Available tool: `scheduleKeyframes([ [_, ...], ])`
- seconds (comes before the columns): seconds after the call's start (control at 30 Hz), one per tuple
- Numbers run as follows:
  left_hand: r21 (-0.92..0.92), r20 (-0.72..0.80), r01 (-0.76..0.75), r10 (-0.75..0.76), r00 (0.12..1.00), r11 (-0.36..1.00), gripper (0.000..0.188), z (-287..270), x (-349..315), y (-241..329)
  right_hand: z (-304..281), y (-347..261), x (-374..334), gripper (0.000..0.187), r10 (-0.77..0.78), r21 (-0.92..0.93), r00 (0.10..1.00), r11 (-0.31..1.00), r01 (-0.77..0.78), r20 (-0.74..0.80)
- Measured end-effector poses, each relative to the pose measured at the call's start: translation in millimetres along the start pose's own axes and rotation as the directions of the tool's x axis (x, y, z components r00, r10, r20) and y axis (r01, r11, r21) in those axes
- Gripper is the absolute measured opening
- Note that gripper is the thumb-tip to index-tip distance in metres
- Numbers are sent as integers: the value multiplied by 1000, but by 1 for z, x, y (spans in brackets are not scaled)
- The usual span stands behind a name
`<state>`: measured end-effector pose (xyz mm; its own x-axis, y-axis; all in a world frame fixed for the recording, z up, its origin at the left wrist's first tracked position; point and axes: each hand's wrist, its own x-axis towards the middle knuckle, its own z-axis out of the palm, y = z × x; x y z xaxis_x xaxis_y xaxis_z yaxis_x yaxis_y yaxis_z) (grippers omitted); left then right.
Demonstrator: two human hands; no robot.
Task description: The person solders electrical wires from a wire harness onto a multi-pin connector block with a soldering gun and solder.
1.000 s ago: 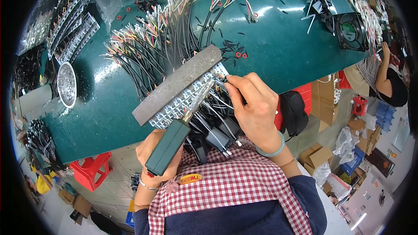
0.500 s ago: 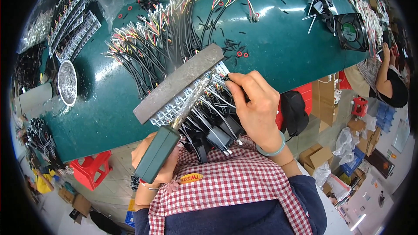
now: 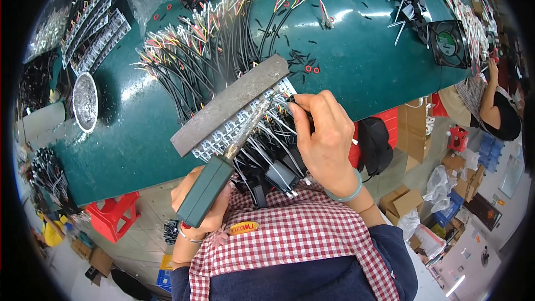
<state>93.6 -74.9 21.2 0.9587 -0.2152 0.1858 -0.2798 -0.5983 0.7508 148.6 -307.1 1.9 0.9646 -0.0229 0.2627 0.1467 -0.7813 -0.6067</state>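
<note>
My left hand (image 3: 218, 212) is closed around the dark green handle of a soldering iron (image 3: 205, 194). The iron's long, crusted metal shaft slants up to the right, its tip at the right end of a row of small circuit boards (image 3: 225, 134). At that same end my right hand (image 3: 327, 139) pinches a short black cable (image 3: 290, 99) between thumb and forefinger, its thin wires close to the tip. Whether tip and wires touch is too small to tell. A grey flat bar (image 3: 231, 104) lies along the boards' far side. White wires and black boxes (image 3: 280, 175) hang off their near side.
Black cables with stripped ends (image 3: 189, 61) fan out beyond the bar. An oval dish of grey residue (image 3: 85, 103) stands at left, a black fan (image 3: 447, 43) at far right. Red stools (image 3: 114, 215) and cartons (image 3: 402, 203) stand below table level. Another person (image 3: 493, 106) works at right.
The view has shifted slightly. My right hand has turned a little, and more of the black cable shows at its fingertips. The soldering iron stays at the same end of the boards.
</note>
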Motion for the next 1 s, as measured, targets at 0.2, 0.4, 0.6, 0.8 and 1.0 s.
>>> scheduleKeyframes([
  [0.2, -52, -6, 14, -14, 1000, 999, 23, 2, 3, 1, 3, -3, 1, 12, -106, -103, 992, 990, 99, -73],
  [0.4, -76, 6, 38, -38, 999, 996, 22, 2, 3, 1, 5, -6, 0, 13, -140, -150, 985, 981, 124, -99],
  [0.6, -102, 38, 78, -74, 996, 992, 23, 0, 2, 1, 7, -5, 0, 16, -132, -144, 984, 983, 115, -119],
  [0.8, -93, 68, 69, -63, 996, 993, 22, 2, 5, 0, 5, -7, 1, 17, -127, -154, 986, 982, 110, -104],
  [1.0, -57, 80, 49, -44, 996, 997, 21, 1, 8, 1, 6, -7, 0, 17, -127, -148, 987, 983, 112, -100],
])
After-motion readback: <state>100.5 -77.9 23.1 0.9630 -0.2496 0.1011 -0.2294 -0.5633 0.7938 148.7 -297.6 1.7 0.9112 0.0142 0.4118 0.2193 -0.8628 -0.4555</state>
